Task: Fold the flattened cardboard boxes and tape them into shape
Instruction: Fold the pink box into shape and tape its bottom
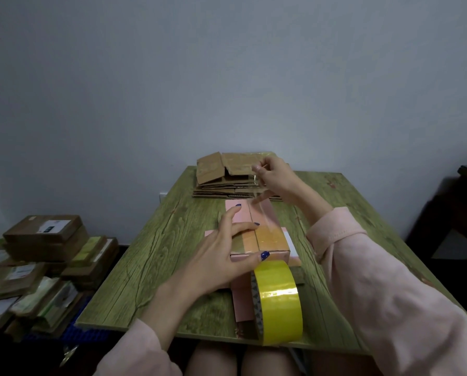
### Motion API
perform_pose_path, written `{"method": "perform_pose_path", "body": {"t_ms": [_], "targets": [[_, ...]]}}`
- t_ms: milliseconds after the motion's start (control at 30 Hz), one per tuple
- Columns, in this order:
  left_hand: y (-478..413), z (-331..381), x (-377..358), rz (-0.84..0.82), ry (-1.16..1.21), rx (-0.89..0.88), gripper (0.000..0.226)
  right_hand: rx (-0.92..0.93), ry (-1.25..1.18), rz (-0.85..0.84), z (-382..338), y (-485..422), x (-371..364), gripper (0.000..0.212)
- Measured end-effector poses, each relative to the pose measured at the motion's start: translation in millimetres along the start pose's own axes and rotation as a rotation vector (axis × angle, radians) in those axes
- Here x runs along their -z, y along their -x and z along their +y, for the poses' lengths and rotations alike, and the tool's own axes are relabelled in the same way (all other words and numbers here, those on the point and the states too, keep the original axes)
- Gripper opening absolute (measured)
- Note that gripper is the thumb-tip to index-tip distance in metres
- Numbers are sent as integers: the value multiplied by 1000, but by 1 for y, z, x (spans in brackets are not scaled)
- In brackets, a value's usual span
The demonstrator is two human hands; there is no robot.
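Fingers of left hand: straight, spread, pressing flat on top of the box.
Fingers of right hand: pinching the tape strip end, raised beyond the box.
Pink box: mid table, under the left hand.
Yellow tape roll: upright, just nearer than the box.

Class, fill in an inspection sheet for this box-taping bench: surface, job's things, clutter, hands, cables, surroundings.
Surface: green wood-grain table.
Job's things: pink box at the middle. A clear tape strip runs up from its top. The yellow tape roll stands on edge at the near side. The flattened cardboard stack sits at the far edge.
Clutter: parcels heaped left of the table.
Hands: left hand presses on the box with fingers spread. Right hand pinches the strip's raised end.
Cables: nothing seen.
Surroundings: plain wall; dark furniture at right.
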State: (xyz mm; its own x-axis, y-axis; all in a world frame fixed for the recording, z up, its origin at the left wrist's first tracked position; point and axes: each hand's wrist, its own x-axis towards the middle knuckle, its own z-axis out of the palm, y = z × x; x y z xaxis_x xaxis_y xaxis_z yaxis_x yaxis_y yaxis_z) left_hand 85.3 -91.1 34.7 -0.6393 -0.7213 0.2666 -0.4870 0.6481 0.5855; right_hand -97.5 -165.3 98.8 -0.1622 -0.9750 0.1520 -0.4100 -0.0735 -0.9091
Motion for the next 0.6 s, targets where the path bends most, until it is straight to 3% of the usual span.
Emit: {"method": "perform_pose_path", "body": {"t_ms": [233,600], "targets": [[-1,-2,0,-25,-115,-48,89,11,50,-23,-1,-1,1,22],[2,-4,-9,45,20,-18,86,54,251,14,7,-12,-5,25]]}}
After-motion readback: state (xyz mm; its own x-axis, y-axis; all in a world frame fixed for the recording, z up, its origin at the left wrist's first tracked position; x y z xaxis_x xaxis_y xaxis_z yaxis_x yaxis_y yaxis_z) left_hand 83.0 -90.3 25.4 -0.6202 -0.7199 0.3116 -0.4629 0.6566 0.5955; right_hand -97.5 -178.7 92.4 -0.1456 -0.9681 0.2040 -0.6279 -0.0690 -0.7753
